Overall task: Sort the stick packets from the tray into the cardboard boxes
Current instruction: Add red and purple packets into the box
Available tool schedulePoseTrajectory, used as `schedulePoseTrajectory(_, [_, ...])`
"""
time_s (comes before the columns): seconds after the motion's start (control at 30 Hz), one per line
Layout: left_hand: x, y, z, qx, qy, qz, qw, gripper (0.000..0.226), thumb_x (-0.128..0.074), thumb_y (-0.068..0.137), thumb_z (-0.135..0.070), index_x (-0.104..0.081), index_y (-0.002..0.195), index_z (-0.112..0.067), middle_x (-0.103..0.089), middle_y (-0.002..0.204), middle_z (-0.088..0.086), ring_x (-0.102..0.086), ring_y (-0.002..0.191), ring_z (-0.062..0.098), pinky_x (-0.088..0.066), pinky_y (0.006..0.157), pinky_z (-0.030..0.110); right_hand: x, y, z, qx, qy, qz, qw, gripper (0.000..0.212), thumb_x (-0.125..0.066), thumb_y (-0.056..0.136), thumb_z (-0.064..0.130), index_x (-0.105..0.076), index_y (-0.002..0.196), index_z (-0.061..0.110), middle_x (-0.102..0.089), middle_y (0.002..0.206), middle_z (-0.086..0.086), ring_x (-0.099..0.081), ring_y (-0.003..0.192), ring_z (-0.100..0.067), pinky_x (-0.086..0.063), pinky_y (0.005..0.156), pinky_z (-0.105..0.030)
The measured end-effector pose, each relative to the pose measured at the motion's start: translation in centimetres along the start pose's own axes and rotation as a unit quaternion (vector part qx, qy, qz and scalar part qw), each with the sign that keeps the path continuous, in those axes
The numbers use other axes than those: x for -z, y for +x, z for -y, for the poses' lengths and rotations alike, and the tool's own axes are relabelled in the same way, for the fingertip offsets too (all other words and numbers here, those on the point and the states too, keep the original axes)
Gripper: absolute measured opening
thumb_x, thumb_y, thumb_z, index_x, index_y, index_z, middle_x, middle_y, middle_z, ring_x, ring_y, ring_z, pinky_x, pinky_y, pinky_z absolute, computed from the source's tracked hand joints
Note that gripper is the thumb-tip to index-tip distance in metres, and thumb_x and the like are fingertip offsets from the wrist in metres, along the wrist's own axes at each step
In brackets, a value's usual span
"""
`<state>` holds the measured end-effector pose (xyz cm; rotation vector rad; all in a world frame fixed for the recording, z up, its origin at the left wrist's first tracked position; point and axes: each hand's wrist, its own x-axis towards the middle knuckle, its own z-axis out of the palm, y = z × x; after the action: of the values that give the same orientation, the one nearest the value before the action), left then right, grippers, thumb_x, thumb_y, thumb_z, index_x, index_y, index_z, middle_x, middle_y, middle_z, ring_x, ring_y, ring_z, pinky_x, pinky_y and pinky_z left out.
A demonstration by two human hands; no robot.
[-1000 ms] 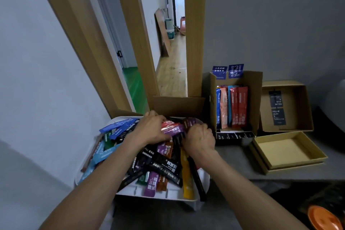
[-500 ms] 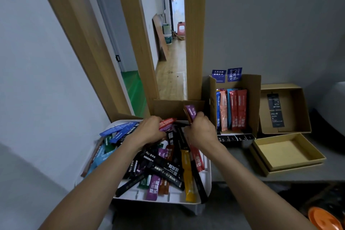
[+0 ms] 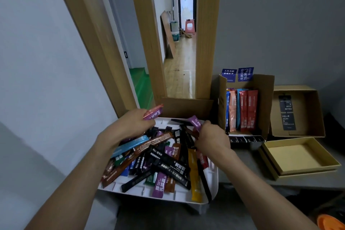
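A white tray (image 3: 211, 183) holds a heap of several stick packets (image 3: 168, 158) in black, purple, blue, brown and yellow. My left hand (image 3: 128, 127) is raised over the tray's far left part and grips a few pink and purple packets (image 3: 154, 113). My right hand (image 3: 211, 138) hovers above the tray's far right side, closed on a purple packet (image 3: 196, 122) and some dark ones. To the right stands an upright cardboard box (image 3: 265, 102) with red, orange and blue packets (image 3: 242, 110) standing inside it.
A low cardboard box (image 3: 186, 106) sits behind the tray. At right an open brown box (image 3: 315, 112) leans on its side, and a shallow yellow-lined box (image 3: 298, 157) lies flat on the grey surface. An orange object (image 3: 330, 223) shows at bottom right. A doorway opens behind.
Both hands rose out of the heap with packets in them. The left hand now holds its pink and purple packets higher, and the right hand has lifted its purple packet clear of the pile.
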<state>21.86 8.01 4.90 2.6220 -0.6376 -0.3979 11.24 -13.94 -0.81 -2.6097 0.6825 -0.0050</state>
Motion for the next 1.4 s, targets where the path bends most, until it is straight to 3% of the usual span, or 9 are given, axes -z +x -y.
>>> schedulePoseTrajectory(0.13, [-1.4,-0.7,0.6,-0.021,0.106,0.026,0.994,0.027,-0.082,0.076,-0.047,-0.064,0.08,-0.027,-0.068,0.075,-0.009,-0.065,0.07,0.012,-0.049,0.062,0.029,1.5,0.6,1.1,0.031,0.085,-0.024,0.996,0.034,-0.079,0.086,0.032,-0.06,0.11,0.016,-0.069,0.101,-0.005,-0.069,0.091,-0.028,-0.059,0.076,-0.04])
schedulePoseTrajectory(0.4, [-4.1,1.1,1.1,-0.019,0.163,-0.029,0.986,0.036,-0.073,0.074,-0.055,-0.067,0.073,-0.019,-0.065,0.071,-0.001,-0.063,0.068,0.02,-0.048,0.058,0.031,1.3,1.6,2.0,0.086,0.253,-0.02,0.964,0.029,-0.074,0.092,0.041,-0.068,0.111,0.02,-0.074,0.096,0.001,-0.073,0.084,-0.018,-0.064,0.076,-0.043])
schedulePoseTrajectory(0.5, [-3.5,0.6,1.0,-0.007,0.08,-0.062,0.995,0.03,-0.071,0.084,-0.051,-0.067,0.079,-0.022,-0.067,0.076,-0.002,-0.064,0.07,0.017,-0.046,0.059,0.029,1.8,0.6,1.3,0.063,0.4,0.031,0.914,0.028,-0.078,0.091,0.032,-0.067,0.112,0.017,-0.076,0.098,-0.001,-0.076,0.085,-0.017,-0.064,0.075,-0.036])
schedulePoseTrajectory(0.6, [-2.2,-0.2,-0.2,0.008,-0.06,-0.141,0.988,0.016,-0.067,0.092,-0.035,-0.065,0.095,-0.02,-0.071,0.081,0.0,-0.063,0.066,0.013,-0.045,0.057,0.026,2.9,-0.8,0.5,0.041,0.498,0.065,0.864,0.027,-0.083,0.085,0.025,-0.068,0.107,0.018,-0.079,0.098,-0.008,-0.078,0.088,-0.025,-0.064,0.084,-0.05])
schedulePoseTrajectory(0.77, [-1.6,-1.1,-3.9,0.032,-0.444,-0.128,0.886,0.011,-0.072,0.087,-0.014,-0.068,0.083,-0.004,-0.066,0.065,0.009,-0.059,0.058,0.018,-0.05,0.064,0.034,5.3,-2.8,-1.3,0.033,0.573,0.092,0.814,0.04,-0.089,0.076,0.017,-0.07,0.112,0.013,-0.08,0.101,-0.011,-0.078,0.095,-0.034,-0.061,0.09,-0.057])
schedulePoseTrajectory(0.97, [-3.8,-1.1,-9.9,-0.046,-0.505,-0.046,0.86,0.031,-0.081,0.085,-0.027,-0.057,0.069,-0.015,-0.05,0.053,0.0,-0.048,0.042,0.012,-0.042,0.044,0.023,7.4,-4.2,-4.2,0.075,0.567,0.054,0.819,0.042,-0.089,0.073,0.009,-0.069,0.109,0.015,-0.081,0.094,0.0,-0.079,0.083,-0.016,-0.06,0.064,-0.022])
schedulePoseTrajectory(1.13, [-5.7,0.1,-14.0,-0.084,-0.494,-0.069,0.862,0.026,-0.08,0.086,-0.019,-0.059,0.074,-0.008,-0.053,0.055,0.004,-0.05,0.044,0.018,-0.045,0.048,0.027,7.5,-4.1,-7.5,0.054,0.54,0.026,0.84,0.047,-0.089,0.074,0.023,-0.068,0.116,0.023,-0.079,0.105,0.002,-0.078,0.095,-0.014,-0.064,0.082,-0.039])
schedulePoseTrajectory(1.23, [-6.4,0.1,-16.1,-0.078,-0.49,-0.082,0.864,0.024,-0.08,0.087,-0.024,-0.063,0.084,-0.007,-0.058,0.059,0.002,-0.055,0.047,0.013,-0.048,0.049,0.023,7.7,-3.3,-9.6,0.053,0.458,-0.064,0.885,0.044,-0.085,0.081,0.029,-0.064,0.119,0.032,-0.077,0.106,0.006,-0.075,0.095,-0.004,-0.064,0.083,-0.034])
schedulePoseTrajectory(1.4, [-6.7,0.8,-17.7,0.006,-0.596,-0.14,0.791,0.019,-0.079,0.087,-0.026,-0.066,0.085,-0.012,-0.059,0.065,0.003,-0.056,0.05,0.012,-0.048,0.047,0.022,6.9,0.5,-10.1,0.019,0.328,-0.21,0.921,0.044,-0.077,0.09,0.029,-0.058,0.129,0.026,-0.072,0.114,0.006,-0.072,0.103,-0.008,-0.064,0.085,-0.038])
